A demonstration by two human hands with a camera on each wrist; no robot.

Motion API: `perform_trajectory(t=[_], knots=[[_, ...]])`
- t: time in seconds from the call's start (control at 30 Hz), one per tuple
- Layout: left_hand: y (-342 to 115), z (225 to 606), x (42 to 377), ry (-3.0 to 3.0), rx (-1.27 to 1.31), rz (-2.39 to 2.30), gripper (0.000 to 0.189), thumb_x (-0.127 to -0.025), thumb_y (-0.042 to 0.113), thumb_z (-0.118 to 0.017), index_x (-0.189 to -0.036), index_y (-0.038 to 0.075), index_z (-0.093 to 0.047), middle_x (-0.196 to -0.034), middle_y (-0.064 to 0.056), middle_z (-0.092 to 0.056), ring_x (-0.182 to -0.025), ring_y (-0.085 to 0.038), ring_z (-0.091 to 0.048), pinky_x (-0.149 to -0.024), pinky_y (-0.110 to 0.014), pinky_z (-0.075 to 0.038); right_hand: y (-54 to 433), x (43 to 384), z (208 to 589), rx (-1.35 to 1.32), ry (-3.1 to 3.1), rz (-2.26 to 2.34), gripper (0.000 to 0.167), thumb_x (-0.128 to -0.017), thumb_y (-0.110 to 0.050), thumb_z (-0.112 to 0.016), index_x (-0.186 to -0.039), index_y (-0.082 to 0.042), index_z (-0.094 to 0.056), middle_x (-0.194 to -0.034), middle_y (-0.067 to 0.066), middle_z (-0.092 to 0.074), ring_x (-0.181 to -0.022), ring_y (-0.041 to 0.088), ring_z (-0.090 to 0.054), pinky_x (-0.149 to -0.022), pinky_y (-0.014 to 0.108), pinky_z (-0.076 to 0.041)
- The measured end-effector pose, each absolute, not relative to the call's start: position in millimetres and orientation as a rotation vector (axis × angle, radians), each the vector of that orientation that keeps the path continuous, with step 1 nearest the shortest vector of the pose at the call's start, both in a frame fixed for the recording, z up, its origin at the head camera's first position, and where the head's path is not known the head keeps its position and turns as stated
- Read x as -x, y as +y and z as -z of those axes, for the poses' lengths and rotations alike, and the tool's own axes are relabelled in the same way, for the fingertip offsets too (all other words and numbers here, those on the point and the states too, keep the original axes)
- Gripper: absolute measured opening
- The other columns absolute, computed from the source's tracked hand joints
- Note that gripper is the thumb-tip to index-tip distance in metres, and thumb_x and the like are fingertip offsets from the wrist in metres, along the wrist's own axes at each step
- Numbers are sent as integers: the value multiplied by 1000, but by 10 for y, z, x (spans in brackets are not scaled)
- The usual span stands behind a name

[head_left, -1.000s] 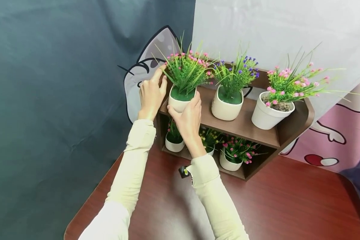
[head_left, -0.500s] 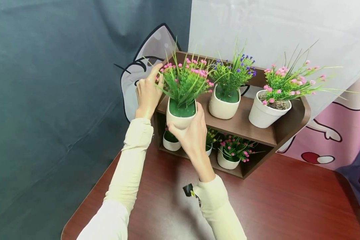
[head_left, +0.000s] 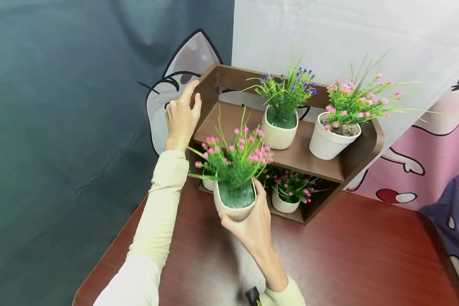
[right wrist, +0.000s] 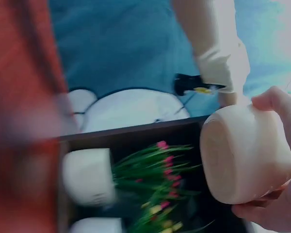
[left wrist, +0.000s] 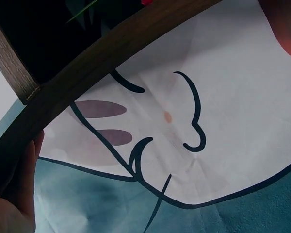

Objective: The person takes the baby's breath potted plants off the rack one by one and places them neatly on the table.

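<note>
Teal cloth (head_left: 80,127) hangs at left; beside it, a person's left hand (head_left: 181,118) grips the side of a brown shelf (head_left: 226,112). The right hand (head_left: 255,225) clasps a pink-flowered potted plant (head_left: 235,180), off the shelf, above the table (head_left: 352,238): apparently mid-carry, calling for a level hold. Farther right, a purple-flowered plant (head_left: 281,123) and white-potted plant (head_left: 330,144) stand on the top tier.

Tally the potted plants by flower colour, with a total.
Pink or reddish: 4 (held plant, top-shelf right plant, lower-shelf right plant, lower-shelf left plant)
Purple: 1 (top-shelf left plant)
Yellow: 1 (lower-shelf middle plant, partly hidden)
Total: 6
</note>
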State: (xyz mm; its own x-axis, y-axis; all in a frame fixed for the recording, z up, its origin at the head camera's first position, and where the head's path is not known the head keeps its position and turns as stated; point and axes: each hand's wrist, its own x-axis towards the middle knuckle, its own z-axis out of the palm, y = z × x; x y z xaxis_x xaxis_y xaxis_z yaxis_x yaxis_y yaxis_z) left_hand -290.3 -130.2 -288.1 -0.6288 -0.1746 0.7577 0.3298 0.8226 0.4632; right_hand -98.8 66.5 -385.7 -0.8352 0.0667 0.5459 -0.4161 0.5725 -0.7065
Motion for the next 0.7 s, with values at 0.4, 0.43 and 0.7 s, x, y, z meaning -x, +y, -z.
perform_trajectory(t=[0.4, 0.43, 0.7], knots=[[-1325, 2893, 2933, -2127, 105, 742, 33, -96, 28, -48, -127, 23, -58, -54, -11, -49, -45, -25, -33, -50, -35, -25, 1338, 593, 4749, -164, -2303, -1120, 102, -49, -22, -86, -135, 0, -36, -124, 16, -52, -105, 28, -54, -84, 42, -41], [-1324, 2896, 2935, -2129, 103, 743, 33, -96, 28, -48, -127, 23, -58, -55, -11, -50, -45, -25, -34, -50, -35, -26, 1411, 559, 4800, -142, -2308, -1100, 102, -48, -21, -86, -135, 1, -37, -123, 16, -52, -104, 29, -54, -83, 40, -40], [-1274, 2888, 2951, -2128, 108, 752, 33, -96, 26, -48, -127, 25, -58, -56, -12, -51, -46, -23, -32, -51, -36, -27, 2099, 251, 5127, 146, -2339, -985, 101, -45, -14, -88, -130, 6, -37, -118, 25, -52, -98, 36, -54, -82, 26, -34]])
